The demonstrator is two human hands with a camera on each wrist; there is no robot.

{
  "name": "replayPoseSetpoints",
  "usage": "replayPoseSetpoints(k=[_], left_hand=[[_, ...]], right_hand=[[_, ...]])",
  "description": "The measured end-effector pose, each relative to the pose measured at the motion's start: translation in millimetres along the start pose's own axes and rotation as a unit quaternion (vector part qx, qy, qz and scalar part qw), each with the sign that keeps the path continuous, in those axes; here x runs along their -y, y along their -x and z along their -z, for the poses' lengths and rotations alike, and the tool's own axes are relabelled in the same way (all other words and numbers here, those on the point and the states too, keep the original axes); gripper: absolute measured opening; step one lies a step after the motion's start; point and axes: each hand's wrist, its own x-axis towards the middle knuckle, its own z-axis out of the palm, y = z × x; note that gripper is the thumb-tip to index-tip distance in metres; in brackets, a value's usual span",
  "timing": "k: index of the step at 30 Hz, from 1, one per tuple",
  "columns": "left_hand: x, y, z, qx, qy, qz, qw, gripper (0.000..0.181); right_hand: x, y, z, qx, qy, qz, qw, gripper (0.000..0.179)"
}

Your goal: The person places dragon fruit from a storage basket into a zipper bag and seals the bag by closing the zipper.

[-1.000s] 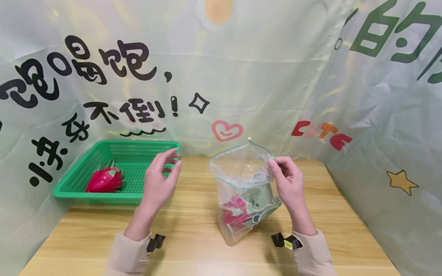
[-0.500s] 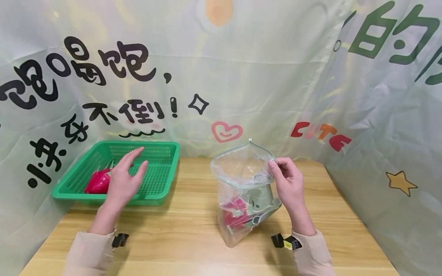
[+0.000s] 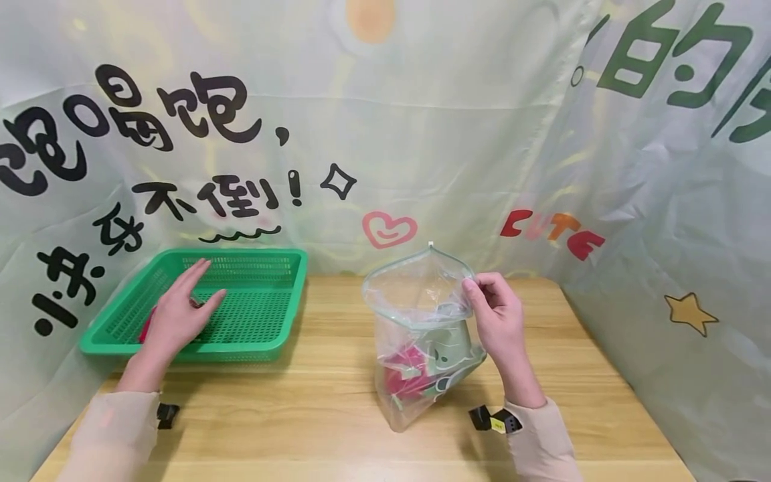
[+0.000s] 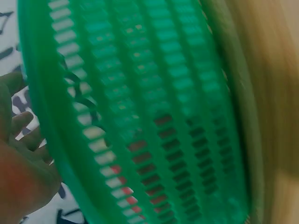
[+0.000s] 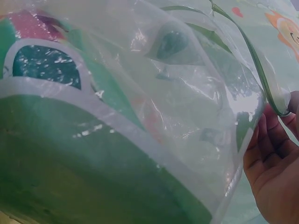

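Note:
My right hand (image 3: 501, 313) pinches the right side of the rim of a clear zip bag (image 3: 391, 321), whose mouth gapes wide. Through its plastic show a pink dragon fruit (image 3: 405, 370) and a printed green pattern. My left hand (image 3: 176, 314), fingers spread, is over the left part of a green plastic basket (image 3: 289, 294). Another dragon fruit (image 3: 144, 326) in the basket is mostly hidden behind that hand. In the left wrist view, pink shows through the slots of the basket's wall (image 4: 42, 93), with the hand beyond the rim.
A wooden table (image 3: 337, 402) bears the basket at the back left and the bag right of centre. Printed cloth (image 3: 458, 134) hangs behind the table and along both sides.
My left hand has moved left from the basket's right side to above the dragon fruit, covering it. The right hand keeps its hold on the bag's rim. The view has shifted slightly.

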Motion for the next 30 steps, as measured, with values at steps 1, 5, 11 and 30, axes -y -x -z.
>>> replayPoseSetpoints(k=[1, 5, 11, 30], left_hand=[[5.0, 0.4, 1.1, 0.012, -0.005, 0.008, 0.9999, 0.069], [23.8, 0.5, 4.0, 0.062, -0.002, 0.035, 0.9975, 0.076], [49.4, -2.7, 8.0, 0.113, 0.007, 0.044, 0.9926, 0.088], [96.0, -14.4, 19.0, 0.243, -0.029, 0.063, 0.9676, 0.112]], right_hand=[[0, -0.1, 0, 0.0, 0.001, -0.003, 1.0, 0.008], [1, 0.0, -1, 0.002, 0.009, -0.014, 0.9999, 0.008], [2, 0.7, -2, 0.005, 0.018, -0.021, 0.9996, 0.008], [-1, 2.0, -2, 0.011, 0.029, -0.015, 0.9994, 0.008]])
